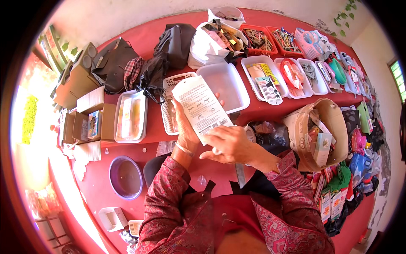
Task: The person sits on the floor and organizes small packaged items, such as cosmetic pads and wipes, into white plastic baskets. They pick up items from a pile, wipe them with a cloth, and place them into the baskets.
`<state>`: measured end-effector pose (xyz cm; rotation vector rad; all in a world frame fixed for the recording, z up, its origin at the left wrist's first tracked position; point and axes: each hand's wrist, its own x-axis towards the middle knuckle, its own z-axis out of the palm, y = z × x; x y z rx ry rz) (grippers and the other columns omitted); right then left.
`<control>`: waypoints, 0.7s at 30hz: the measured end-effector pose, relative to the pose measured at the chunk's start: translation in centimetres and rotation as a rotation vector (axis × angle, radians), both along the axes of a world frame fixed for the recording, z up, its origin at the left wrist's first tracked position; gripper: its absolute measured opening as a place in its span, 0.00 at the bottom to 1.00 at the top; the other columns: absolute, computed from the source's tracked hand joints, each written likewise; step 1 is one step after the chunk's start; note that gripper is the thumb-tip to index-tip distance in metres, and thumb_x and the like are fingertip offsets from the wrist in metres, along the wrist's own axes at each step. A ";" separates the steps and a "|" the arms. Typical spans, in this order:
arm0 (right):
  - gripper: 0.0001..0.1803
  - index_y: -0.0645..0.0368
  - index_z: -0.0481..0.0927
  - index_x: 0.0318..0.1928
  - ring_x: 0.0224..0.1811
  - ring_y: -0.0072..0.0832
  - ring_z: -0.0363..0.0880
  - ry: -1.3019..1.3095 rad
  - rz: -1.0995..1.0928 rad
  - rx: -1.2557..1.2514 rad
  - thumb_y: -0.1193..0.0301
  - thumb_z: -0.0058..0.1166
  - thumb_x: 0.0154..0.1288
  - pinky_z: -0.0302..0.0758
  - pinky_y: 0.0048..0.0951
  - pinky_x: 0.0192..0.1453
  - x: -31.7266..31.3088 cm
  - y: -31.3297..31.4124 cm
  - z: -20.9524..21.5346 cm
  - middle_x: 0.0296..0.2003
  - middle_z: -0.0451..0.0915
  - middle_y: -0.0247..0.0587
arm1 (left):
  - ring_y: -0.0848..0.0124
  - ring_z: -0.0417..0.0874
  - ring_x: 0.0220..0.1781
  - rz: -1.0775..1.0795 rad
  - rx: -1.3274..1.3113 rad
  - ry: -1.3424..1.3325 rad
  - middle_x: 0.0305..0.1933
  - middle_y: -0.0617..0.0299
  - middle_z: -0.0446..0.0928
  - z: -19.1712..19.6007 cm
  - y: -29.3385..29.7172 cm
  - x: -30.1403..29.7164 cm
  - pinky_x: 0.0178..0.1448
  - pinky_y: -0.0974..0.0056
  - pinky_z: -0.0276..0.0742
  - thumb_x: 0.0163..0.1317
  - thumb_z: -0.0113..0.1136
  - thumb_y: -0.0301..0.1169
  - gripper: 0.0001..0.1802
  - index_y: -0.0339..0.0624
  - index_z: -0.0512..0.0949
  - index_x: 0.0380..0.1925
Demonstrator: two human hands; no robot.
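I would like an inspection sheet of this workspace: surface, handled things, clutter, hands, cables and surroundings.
Surface: red surface, crowded with containers.
Handled things: white printed card, held up at a slant.
Clutter: dark bags, open cardboard box at right, purple basin at lower left.
Hands: left hand grips the card; right hand is at its lower end.
Cables: nothing certain; grey strands lie in a pale tray, kind unclear.
Surroundings: pale wall, green leaves, strong light at left.

Pale flaking walls (pixel 127 15), red surface (pixel 144 34) below, leafy vine (pixel 343 19), small window (pixel 396 78) at right, glaring daylight at left
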<state>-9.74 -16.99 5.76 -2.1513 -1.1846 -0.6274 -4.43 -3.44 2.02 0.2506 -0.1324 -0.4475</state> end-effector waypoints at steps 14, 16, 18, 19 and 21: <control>0.13 0.55 0.73 0.37 0.35 0.35 0.75 -0.112 -0.359 0.135 0.75 0.51 0.46 0.74 0.33 0.33 7.7 -2.2 0.6 0.32 0.73 0.38 | 0.54 0.70 0.57 -0.405 0.020 0.143 0.59 0.47 0.64 -1.6 -0.7 -1.8 0.59 0.49 0.67 0.52 0.38 0.69 0.48 0.41 0.57 0.61; 0.09 0.55 0.73 0.34 0.29 0.36 0.76 -0.107 -0.616 0.275 0.77 0.52 0.49 0.73 0.35 0.31 9.8 -5.3 -0.1 0.28 0.74 0.38 | 0.53 0.70 0.56 -0.433 0.087 -0.011 0.58 0.44 0.64 -0.4 -1.2 -2.3 0.59 0.50 0.66 0.52 0.39 0.69 0.49 0.38 0.55 0.61; 0.04 0.58 0.73 0.31 0.23 0.34 0.76 0.079 -0.773 0.447 0.77 0.52 0.53 0.72 0.33 0.27 10.5 -8.2 -0.1 0.24 0.75 0.40 | 0.53 0.70 0.56 -0.425 0.113 -0.066 0.57 0.42 0.65 -0.2 -1.2 -2.7 0.59 0.51 0.66 0.51 0.40 0.69 0.50 0.36 0.54 0.62; 0.02 0.59 0.73 0.31 0.15 0.28 0.73 0.213 -0.773 0.588 0.76 0.51 0.57 0.70 0.28 0.20 10.4 -8.9 0.4 0.19 0.74 0.38 | 0.53 0.70 0.55 -0.411 0.122 -0.070 0.57 0.42 0.65 -0.1 -1.2 -2.8 0.59 0.51 0.66 0.52 0.41 0.68 0.50 0.36 0.54 0.62; 0.04 0.61 0.73 0.32 0.12 0.18 0.69 0.312 -0.701 0.808 0.74 0.50 0.61 0.66 0.22 0.15 9.0 -8.9 2.1 0.16 0.72 0.34 | 0.52 0.71 0.55 -0.386 0.135 -0.070 0.56 0.43 0.66 -0.2 -1.4 -3.0 0.59 0.52 0.66 0.52 0.41 0.67 0.50 0.36 0.54 0.62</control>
